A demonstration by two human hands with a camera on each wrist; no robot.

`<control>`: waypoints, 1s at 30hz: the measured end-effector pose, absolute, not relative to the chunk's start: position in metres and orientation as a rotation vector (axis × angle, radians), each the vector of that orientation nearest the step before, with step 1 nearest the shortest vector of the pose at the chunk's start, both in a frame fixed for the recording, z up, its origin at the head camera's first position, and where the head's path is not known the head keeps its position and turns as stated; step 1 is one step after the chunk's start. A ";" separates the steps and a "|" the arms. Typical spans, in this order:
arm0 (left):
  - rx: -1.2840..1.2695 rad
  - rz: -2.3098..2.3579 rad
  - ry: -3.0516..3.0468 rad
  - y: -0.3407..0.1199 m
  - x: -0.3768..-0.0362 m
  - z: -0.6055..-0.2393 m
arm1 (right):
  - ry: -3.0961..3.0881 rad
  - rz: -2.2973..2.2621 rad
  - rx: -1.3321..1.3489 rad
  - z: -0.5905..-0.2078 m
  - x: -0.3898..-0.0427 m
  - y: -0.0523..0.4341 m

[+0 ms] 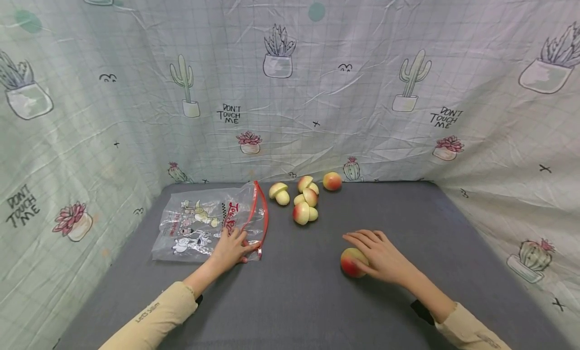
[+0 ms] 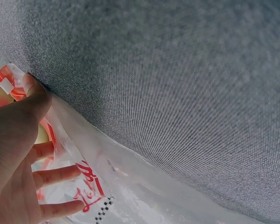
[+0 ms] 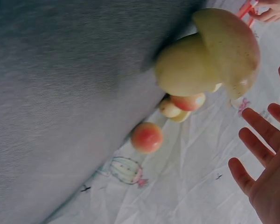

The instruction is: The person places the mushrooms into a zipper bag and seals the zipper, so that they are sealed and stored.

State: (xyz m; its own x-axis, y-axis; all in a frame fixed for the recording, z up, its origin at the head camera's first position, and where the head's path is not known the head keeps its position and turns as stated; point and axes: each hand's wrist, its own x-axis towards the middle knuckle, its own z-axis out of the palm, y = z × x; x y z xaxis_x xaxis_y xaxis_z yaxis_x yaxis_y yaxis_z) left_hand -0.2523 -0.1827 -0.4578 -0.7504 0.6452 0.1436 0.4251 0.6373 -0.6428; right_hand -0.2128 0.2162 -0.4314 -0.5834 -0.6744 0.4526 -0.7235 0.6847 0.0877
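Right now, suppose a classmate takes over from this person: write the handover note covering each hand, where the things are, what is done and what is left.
Left hand: pinches the red zip edge of the clear printed bag, which lies flat on the grey table.
Right hand: open, fingers straight, resting on one mushroom-shaped toy lying apart from the rest, near the front.
Other toys: three mushroom toys in a loose group and one round peach-coloured piece near the back edge, right of the bag.
Done: no toy visibly inside the bag, though the print hides part of it.
Left, likely: bag the nearest toy, then the others.
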 end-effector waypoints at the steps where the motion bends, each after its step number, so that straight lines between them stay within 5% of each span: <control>1: -0.853 0.845 -2.499 -0.183 -0.253 -0.458 | -2.442 0.143 1.083 -0.433 -0.213 0.218; 30: -0.837 0.859 -2.479 -0.183 -0.253 -0.461 | -2.620 0.196 1.084 -0.460 -0.209 0.235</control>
State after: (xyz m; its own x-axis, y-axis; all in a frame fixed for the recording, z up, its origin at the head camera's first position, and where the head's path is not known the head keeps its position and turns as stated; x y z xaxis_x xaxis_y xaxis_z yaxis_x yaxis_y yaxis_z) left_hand -0.2527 -0.1832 -0.4606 -0.7480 0.6447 0.1580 0.4089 0.6350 -0.6554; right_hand -0.2094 0.2354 -0.4598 -0.6707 -0.6673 0.3237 -0.7081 0.7060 -0.0119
